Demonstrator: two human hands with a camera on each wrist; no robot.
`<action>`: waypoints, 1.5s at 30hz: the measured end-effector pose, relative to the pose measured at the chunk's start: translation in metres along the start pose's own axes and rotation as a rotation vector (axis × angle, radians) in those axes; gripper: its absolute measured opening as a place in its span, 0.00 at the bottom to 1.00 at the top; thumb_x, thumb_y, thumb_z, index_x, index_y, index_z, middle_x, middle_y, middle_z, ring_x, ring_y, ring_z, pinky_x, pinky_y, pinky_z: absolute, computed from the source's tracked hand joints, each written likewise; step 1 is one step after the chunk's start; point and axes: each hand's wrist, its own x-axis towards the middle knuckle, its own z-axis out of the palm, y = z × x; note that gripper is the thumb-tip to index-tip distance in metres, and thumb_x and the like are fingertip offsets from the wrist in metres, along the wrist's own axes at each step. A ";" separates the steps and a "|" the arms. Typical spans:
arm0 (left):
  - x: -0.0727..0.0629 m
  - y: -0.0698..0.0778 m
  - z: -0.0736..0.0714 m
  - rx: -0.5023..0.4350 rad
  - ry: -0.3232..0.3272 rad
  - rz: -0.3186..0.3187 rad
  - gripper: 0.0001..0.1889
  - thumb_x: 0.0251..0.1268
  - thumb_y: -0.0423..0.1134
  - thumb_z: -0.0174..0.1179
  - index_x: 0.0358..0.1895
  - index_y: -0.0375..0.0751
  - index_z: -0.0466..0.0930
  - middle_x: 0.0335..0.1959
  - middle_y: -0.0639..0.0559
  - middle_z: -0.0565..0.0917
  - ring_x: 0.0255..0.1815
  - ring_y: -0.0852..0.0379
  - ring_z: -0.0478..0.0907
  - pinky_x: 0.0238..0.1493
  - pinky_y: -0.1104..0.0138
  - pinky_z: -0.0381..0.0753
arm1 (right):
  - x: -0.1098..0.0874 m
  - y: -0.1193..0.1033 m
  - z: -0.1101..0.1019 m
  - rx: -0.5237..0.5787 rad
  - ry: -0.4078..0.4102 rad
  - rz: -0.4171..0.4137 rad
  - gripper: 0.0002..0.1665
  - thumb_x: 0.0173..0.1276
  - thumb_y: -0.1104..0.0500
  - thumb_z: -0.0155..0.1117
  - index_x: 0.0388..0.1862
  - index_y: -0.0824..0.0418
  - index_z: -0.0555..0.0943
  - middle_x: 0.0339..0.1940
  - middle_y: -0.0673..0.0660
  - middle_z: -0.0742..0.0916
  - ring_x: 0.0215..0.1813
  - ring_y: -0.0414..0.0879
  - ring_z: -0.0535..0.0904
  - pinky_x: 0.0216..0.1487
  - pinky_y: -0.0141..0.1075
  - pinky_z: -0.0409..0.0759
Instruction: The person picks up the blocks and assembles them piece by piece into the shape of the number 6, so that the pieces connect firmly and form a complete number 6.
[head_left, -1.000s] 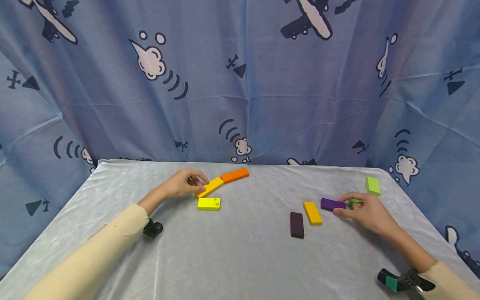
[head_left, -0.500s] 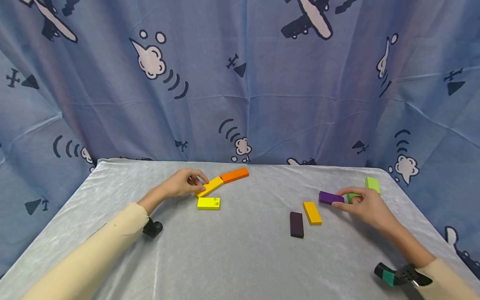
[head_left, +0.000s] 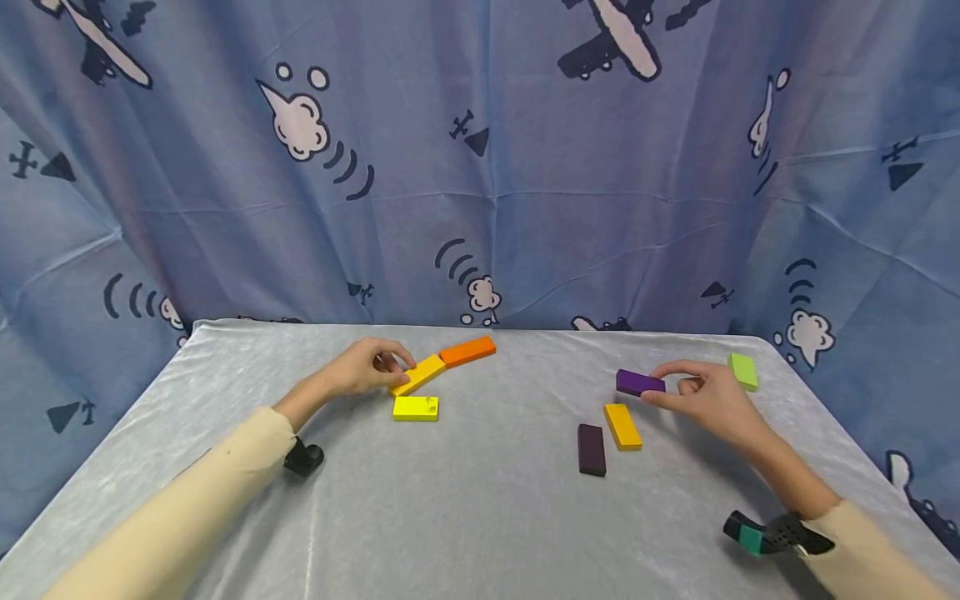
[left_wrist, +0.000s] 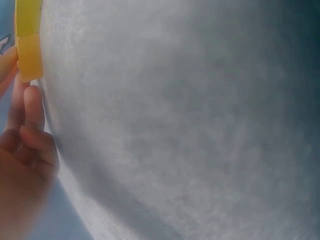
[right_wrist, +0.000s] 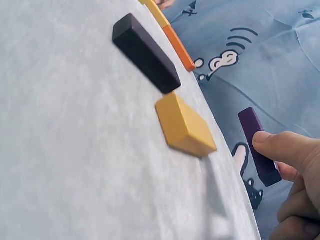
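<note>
My left hand (head_left: 367,367) pinches the near left end of an amber-yellow block (head_left: 423,372) lying on the table. The far end of that block meets the end of an orange block (head_left: 468,352), the two forming a slightly bent row. Just in front lies a bright yellow block (head_left: 416,408). On the right, my right hand (head_left: 708,404) pinches a purple block (head_left: 637,382) by one end between thumb and fingers. The right wrist view has this purple block (right_wrist: 257,145) raised off the cloth. A second green block, seen earlier, is hidden behind the right hand.
A dark plum block (head_left: 592,450) and another amber-yellow block (head_left: 623,427) lie in front of the right hand. A light green block (head_left: 743,372) sits behind it, near the right edge. Pale cloth covers the table (head_left: 480,508); a patterned blue curtain (head_left: 480,208) hangs behind.
My right hand has lifted the purple block and carried it left and away from me, above the amber-yellow block's far end. My left hand stays on its block.
</note>
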 end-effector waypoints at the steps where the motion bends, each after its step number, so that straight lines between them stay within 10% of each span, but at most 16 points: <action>1: 0.000 0.000 0.000 0.000 -0.002 0.002 0.11 0.67 0.30 0.68 0.50 0.37 0.87 0.34 0.51 0.85 0.35 0.53 0.80 0.39 0.61 0.80 | 0.001 -0.002 0.001 0.009 0.000 -0.004 0.31 0.60 0.42 0.79 0.51 0.62 0.85 0.15 0.51 0.65 0.16 0.44 0.57 0.17 0.35 0.57; 45: 0.002 -0.002 -0.001 0.014 -0.012 0.000 0.10 0.68 0.30 0.68 0.50 0.39 0.86 0.34 0.51 0.84 0.36 0.53 0.79 0.40 0.61 0.80 | 0.027 -0.081 0.086 0.269 -0.189 -0.251 0.19 0.58 0.56 0.82 0.44 0.63 0.87 0.13 0.47 0.63 0.16 0.39 0.54 0.18 0.32 0.51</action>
